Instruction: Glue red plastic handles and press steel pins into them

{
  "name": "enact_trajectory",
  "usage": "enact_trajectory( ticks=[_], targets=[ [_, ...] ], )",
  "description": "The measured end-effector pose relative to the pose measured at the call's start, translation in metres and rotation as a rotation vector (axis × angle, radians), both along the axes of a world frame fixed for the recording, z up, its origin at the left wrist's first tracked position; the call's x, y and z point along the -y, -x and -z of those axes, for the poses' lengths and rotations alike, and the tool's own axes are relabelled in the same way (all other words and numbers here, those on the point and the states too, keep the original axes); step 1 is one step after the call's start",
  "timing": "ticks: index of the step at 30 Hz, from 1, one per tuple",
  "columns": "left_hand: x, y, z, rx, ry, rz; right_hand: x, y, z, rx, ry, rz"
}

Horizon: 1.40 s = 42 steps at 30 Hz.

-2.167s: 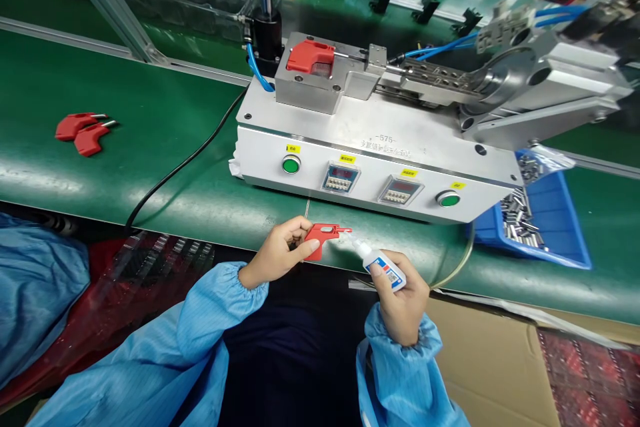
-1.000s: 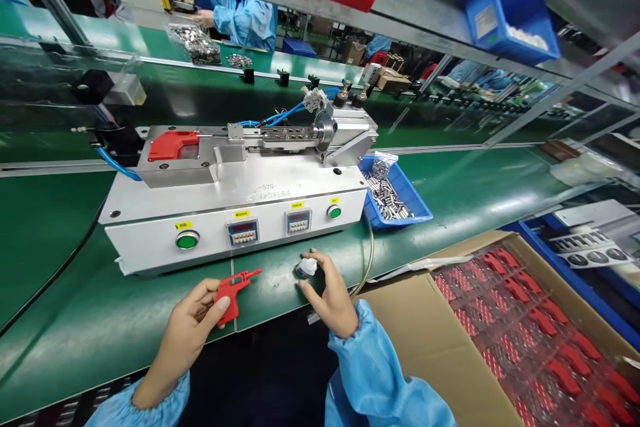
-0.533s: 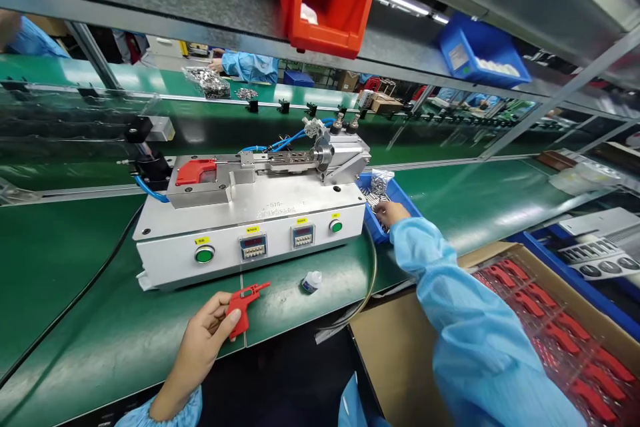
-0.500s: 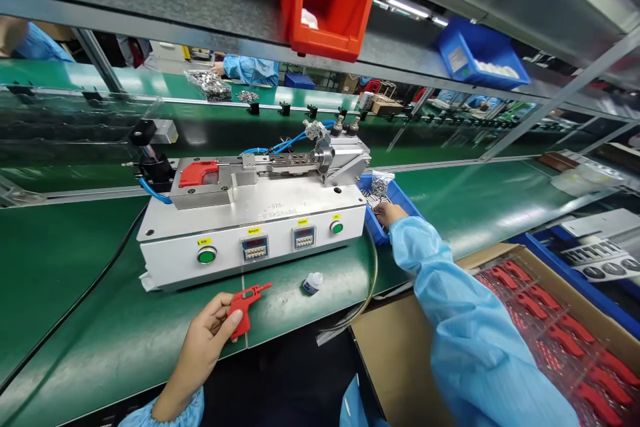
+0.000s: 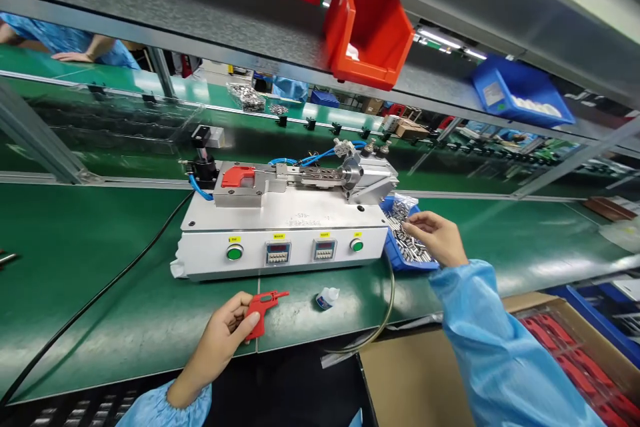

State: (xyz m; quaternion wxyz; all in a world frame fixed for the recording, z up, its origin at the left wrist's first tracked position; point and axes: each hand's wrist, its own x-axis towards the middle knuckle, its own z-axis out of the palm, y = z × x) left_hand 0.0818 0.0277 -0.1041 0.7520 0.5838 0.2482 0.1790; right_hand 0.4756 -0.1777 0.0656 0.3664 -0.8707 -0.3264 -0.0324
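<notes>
- Since the earlier frame, the right hand (image 5: 440,238) has lifted out of the blue plastic bin (image 5: 417,267) and now hangs above its right side, fingertips drawn together over the short silver metal cylinders (image 5: 413,249); whether a piece is pinched there is too small to tell
- The red pistol-shaped plastic handle (image 5: 263,310) is in the left hand (image 5: 220,339), gripped between thumb and fingers at its broad lower end, over the near edge of the green bench (image 5: 120,340), its slim prong pointing right
- The handle looks light, stiff and smooth, perhaps a little slippery; the broad grip seems the best hold, while the thin prong looks like the weak part and is better left untouched
- Just right of the prong is the small white bottle with a blue label (image 5: 327,297), between the two hands and easy to knock
- The pale flexible hose (image 5: 391,300) curves down between bottle and bin
- Behind the handle, the long white-and-silver metal machine (image 5: 300,258) blocks the way back, a second red plastic handle (image 5: 237,177) seated on top
- The brown cardboard box (image 5: 420,373) is below the right forearm
</notes>
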Motion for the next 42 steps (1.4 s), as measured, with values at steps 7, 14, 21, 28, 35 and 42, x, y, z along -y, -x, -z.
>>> enact_trajectory(
  ticks=[7,14,21,28,35,42],
  targets=[
    [-0.004,-0.015,-0.004,0.072,0.012,-0.010,-0.088,0.056,-0.064,0.174,-0.067,-0.497],
    [-0.008,-0.020,-0.002,0.114,-0.038,-0.052,-0.252,0.090,-0.077,0.525,0.201,-0.778],
    [-0.010,-0.020,0.001,0.123,-0.060,-0.039,-0.314,0.117,-0.069,0.705,0.497,-0.741],
    [-0.014,-0.018,-0.002,0.138,-0.070,0.001,-0.293,0.112,-0.052,0.744,0.458,-0.702],
    [-0.016,-0.020,0.000,0.144,-0.039,0.027,-0.295,0.122,-0.049,0.727,0.347,-0.773],
    [-0.016,-0.021,-0.002,0.151,-0.052,-0.021,-0.327,0.146,-0.047,0.687,0.447,-0.763]
  ],
)
